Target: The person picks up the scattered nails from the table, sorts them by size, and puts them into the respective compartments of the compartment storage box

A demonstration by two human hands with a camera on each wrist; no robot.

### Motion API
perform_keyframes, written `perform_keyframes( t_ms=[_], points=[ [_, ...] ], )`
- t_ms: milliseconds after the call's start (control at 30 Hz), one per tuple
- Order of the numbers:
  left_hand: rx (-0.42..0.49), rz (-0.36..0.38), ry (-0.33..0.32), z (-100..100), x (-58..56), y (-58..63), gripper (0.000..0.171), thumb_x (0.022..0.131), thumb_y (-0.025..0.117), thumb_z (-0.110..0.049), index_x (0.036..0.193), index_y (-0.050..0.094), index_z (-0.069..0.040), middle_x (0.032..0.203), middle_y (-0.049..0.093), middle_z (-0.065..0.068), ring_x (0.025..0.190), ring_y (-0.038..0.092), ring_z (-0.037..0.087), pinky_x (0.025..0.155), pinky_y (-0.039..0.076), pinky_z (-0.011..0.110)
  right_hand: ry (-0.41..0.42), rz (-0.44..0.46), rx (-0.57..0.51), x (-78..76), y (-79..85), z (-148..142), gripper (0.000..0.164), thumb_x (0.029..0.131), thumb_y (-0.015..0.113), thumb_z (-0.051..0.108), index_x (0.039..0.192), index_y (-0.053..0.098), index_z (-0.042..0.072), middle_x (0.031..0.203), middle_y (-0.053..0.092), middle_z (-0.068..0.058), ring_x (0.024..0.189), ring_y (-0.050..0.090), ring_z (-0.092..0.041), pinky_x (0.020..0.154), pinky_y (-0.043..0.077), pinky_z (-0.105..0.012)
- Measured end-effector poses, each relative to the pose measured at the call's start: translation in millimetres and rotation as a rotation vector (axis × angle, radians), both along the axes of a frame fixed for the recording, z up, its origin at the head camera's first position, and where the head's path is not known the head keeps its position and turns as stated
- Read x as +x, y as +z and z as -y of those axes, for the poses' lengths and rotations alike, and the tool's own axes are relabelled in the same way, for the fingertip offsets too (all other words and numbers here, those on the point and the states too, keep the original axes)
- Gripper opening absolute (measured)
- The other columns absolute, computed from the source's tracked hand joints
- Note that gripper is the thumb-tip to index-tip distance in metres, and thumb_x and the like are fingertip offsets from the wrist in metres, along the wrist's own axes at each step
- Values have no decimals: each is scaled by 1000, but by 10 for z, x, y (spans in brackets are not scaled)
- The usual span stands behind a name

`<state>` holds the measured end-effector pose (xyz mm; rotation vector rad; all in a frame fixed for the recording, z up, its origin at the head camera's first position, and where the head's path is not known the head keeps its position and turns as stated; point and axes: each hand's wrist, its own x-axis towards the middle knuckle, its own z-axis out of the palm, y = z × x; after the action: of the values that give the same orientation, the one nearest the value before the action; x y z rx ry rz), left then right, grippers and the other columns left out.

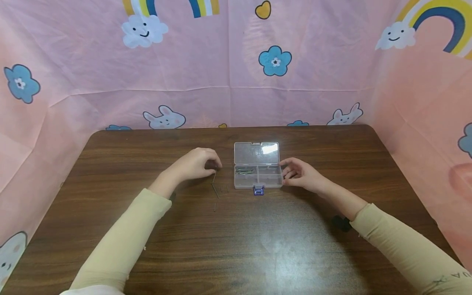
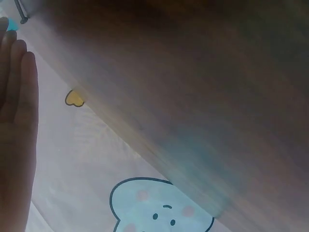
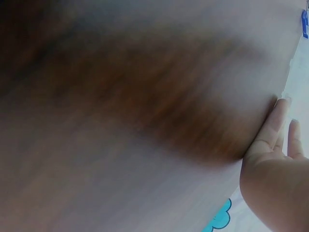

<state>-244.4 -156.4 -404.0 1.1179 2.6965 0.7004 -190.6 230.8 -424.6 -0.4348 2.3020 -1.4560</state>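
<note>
Clear compartment box (image 1: 270,181), lid (image 1: 250,154) open toward 12 o'clock, stored nails (image 1: 244,171) in its 10 o'clock compartment. The right hand (image 1: 303,176) grips its 3 o'clock end; at 9 o'clock, the left hand (image 1: 195,164) pinches a single nail (image 1: 214,177) over the table (image 1: 258,237).

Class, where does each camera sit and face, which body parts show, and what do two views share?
Head: on the head, facing forward and down at the table and clear box; left hand, right hand and sleeves show.
Left wrist: on that wrist, facing the table and cloth; left hand at left edge.
Right wrist: on that wrist, facing across the table; right hand at right edge.
Shared: head and left wrist both show left hand and cloth.
</note>
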Motion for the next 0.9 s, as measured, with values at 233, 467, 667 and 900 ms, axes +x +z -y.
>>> perform_keyframes(
  t_ms=[233,467,667,900],
  points=[
    [-12,34,-22,12,-45,-37,19,88,80,4,104,79,-7,106,77,6,99,74,22,92,62,42,7,3,-10,-7,0,-2,56,95,71,-4,145,49,-8,117,66,-28,95,66,-9,84,56,-20],
    [-8,53,-41,16,-68,-50,21,87,80,6,104,79,-6,106,77,7,98,74,23,91,63,41,6,7,-12,-6,-4,-3,56,95,71,-4,146,48,-8,117,66,-28,95,65,-9,84,56,-20],
    [-16,45,-50,17,-89,-65,17,87,80,5,100,79,-6,102,77,7,94,74,21,88,63,40,3,7,-2,-3,-3,-5,56,95,72,-3,146,49,-7,117,66,-27,95,65,-9,84,55,-20],
    [-15,41,-57,23,-123,-82,15,86,80,4,95,79,-7,97,78,5,88,72,18,84,63,37,-9,14,16,-4,-9,-14,56,95,73,-2,146,49,-5,119,66,-26,96,65,-10,86,55,-20]
  ],
)
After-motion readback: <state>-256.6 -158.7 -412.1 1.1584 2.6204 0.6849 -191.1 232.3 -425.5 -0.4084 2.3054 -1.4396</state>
